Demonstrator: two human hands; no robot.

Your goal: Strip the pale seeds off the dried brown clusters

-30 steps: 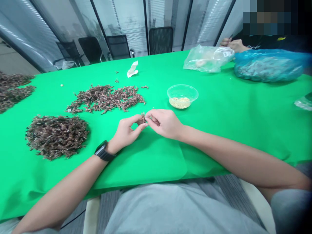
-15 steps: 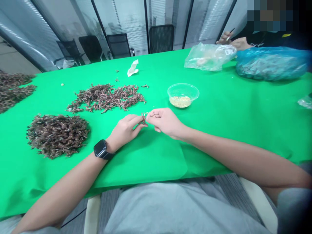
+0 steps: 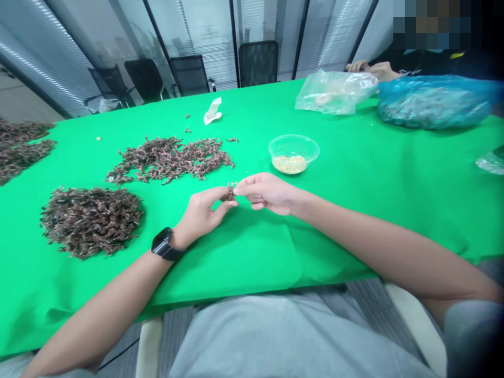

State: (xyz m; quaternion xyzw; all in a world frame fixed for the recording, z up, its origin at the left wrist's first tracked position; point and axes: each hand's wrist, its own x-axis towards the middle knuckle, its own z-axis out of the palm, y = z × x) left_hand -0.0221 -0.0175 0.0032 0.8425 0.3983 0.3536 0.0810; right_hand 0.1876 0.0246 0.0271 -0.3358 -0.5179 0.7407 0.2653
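Observation:
My left hand [image 3: 203, 211], with a dark watch on the wrist, pinches a small brown jagged piece [image 3: 230, 193] between thumb and fingers. The piece looks like a tiny figure, but its kind is too small to tell. My right hand [image 3: 270, 193] is closed, its fingertips pressed together against the right side of that piece. Whatever lies between those fingertips is hidden. Behind the hands spreads a loose layer of similar brown pieces [image 3: 169, 158]. A denser heap of brown pieces [image 3: 92, 220] lies left of my left hand.
A clear plastic bowl [image 3: 311, 149] with pale grains stands beyond my right hand on the green cloth [image 3: 244, 252]. Crumpled white paper [image 3: 213, 111], a clear bag [image 3: 336, 92] and a full blue bag [image 3: 439, 102] lie farther back. More brown pieces [image 3: 21, 149] lie far left. Another person sits opposite, far right.
My right hand has turned slightly and its fingers sit closer against the piece. My left hand keeps its pinch. Opposite, the other person's hands have shifted lower behind the bags.

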